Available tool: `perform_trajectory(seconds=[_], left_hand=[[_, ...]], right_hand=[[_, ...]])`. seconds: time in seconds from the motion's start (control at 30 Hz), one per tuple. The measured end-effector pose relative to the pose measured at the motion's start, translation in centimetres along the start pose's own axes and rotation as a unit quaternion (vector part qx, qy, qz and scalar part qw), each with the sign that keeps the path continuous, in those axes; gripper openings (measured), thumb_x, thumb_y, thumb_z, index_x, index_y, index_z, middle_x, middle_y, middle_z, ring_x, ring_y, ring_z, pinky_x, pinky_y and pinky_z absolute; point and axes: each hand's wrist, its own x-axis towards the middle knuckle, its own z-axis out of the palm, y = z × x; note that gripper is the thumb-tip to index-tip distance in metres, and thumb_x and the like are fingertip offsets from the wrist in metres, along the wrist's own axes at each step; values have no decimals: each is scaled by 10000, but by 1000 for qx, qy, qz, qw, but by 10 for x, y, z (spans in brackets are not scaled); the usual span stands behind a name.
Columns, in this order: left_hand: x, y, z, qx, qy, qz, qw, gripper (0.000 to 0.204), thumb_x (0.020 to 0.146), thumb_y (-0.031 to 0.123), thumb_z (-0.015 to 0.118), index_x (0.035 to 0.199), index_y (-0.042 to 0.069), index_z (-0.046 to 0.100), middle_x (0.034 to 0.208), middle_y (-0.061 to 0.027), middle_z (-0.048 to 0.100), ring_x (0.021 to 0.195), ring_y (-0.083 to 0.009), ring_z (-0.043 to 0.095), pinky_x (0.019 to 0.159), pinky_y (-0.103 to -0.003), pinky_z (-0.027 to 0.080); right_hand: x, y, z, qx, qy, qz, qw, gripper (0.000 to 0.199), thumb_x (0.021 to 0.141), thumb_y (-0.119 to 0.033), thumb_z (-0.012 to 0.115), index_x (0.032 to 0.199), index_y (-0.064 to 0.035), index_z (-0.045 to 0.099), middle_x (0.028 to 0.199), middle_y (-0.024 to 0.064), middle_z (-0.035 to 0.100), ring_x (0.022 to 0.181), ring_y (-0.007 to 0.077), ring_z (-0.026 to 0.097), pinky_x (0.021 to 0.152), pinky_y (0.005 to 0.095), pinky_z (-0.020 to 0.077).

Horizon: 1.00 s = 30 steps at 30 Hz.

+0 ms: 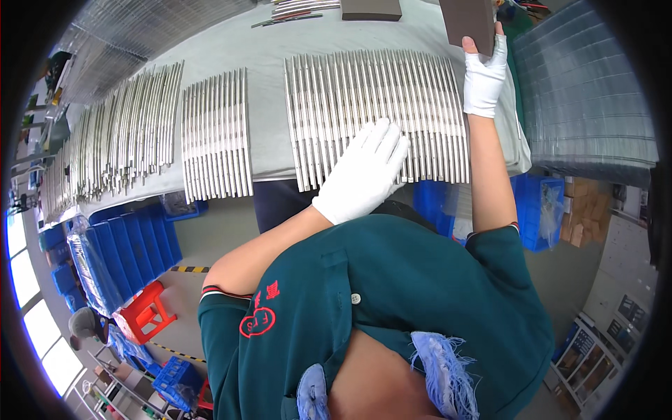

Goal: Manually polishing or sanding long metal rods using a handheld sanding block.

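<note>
Shiny metal rods (378, 91) lie side by side in a wide row on the pale cloth-covered table. My left hand (367, 171), in a white glove, rests flat across the near part of this row, fingers stretched out and close together. At the far right, my right hand (486, 77) grips the near end of a dark brown rectangular block (467, 24), thumb and fingertips bare beyond the glove. The block's far end is cut off by the picture's edge. A narrower group of rods (217, 133) lies to the left.
More rods (129, 126) lie in an uneven row at the far left. A brown block (371, 8) and several thin rods (294, 8) sit at the back. Clear plastic trays (588, 98) are stacked at right. Blue bins (133, 241) and a red stool (145, 313) stand below.
</note>
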Motion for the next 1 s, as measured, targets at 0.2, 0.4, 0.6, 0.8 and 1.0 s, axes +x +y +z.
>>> perform_trajectory(seconds=[0.2,0.4,0.6,0.8,1.0], left_hand=[[-3,5,10,24,12,5,1000,642,773,234,771,1310,-42,552,1345,-209,556,1315,-381,498,1135,-478,390],[-5,5,11,43,23,7,999,609,772,203,754,1295,-42,561,1339,-201,563,1303,-374,510,1124,-470,405],[-4,7,9,31,26,7,999,629,771,243,772,1293,-38,561,1325,-192,575,1276,-363,534,1102,-461,425],[-7,8,-1,-45,38,-2,998,634,785,298,776,1281,-36,565,1314,-195,578,1245,-357,557,1075,-441,452],[-7,6,0,-20,29,7,999,596,806,297,769,1270,-21,573,1309,-203,580,1252,-362,553,1078,-443,452]], right_hand=[[0,-1,-2,17,-5,13,1000,712,916,-121,762,1525,-75,397,1398,100,555,1230,188,560,1071,317,435],[1,-1,-1,-16,-27,-11,999,713,921,-169,762,1527,-64,401,1411,97,549,1226,178,560,1057,308,443],[-2,-1,-9,-29,-109,18,993,680,905,-192,778,1499,-73,469,1376,73,593,1233,159,556,1053,298,441],[-9,-97,-28,-14,-390,181,903,578,882,-166,772,1429,-142,588,1353,51,630,1228,168,571,1064,292,433],[-9,-131,-29,18,-526,240,816,531,879,-30,693,1397,-117,611,1372,51,638,1227,163,589,1068,305,450]])
